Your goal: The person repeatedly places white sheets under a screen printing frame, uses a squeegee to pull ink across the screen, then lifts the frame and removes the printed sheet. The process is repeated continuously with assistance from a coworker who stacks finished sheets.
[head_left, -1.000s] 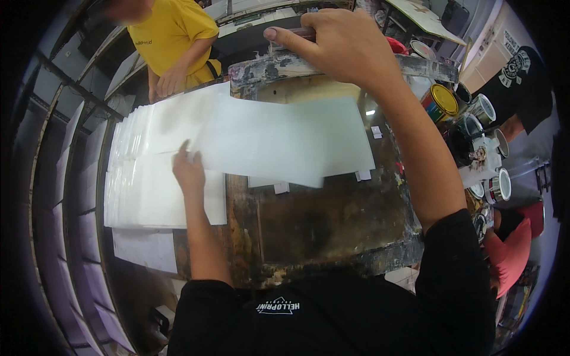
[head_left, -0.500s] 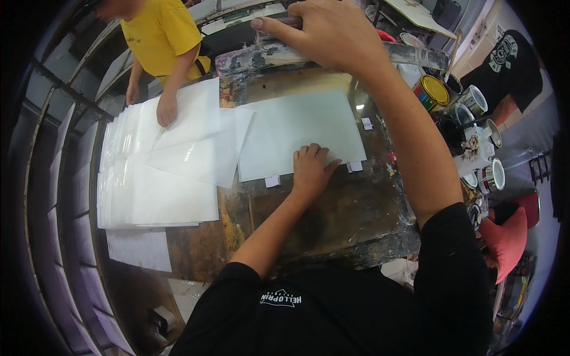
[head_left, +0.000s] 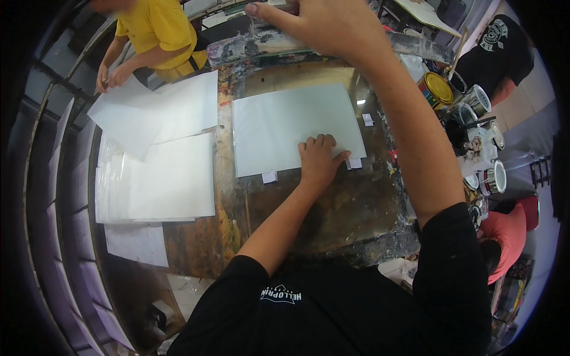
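Note:
A pale, slightly see-through sheet [head_left: 285, 124] lies on the dark, paint-stained tabletop [head_left: 285, 219]. My left hand [head_left: 319, 155] rests on its near right part, fingers spread. Small folded white tabs [head_left: 269, 177] sit at the near edge, with another tab [head_left: 368, 120] off its right side. My right hand [head_left: 335, 26] is raised at the top of the view, thumb stretched out and fingers curled over something mostly cut off by the picture's edge.
A stack of white sheets [head_left: 172, 184] covers the table's left side. There a co-worker in a yellow shirt [head_left: 163, 29] holds up a loose sheet [head_left: 127, 113]. A paint-crusted bar [head_left: 267, 46] crosses the far side. Paint cans [head_left: 438, 89] crowd the right. Racks [head_left: 74, 202] stand left.
The co-worker's hands have moved to the far left, lifting a sheet off the stack. The sheet overlapping mine is gone from its left edge. My left hand has shifted slightly right.

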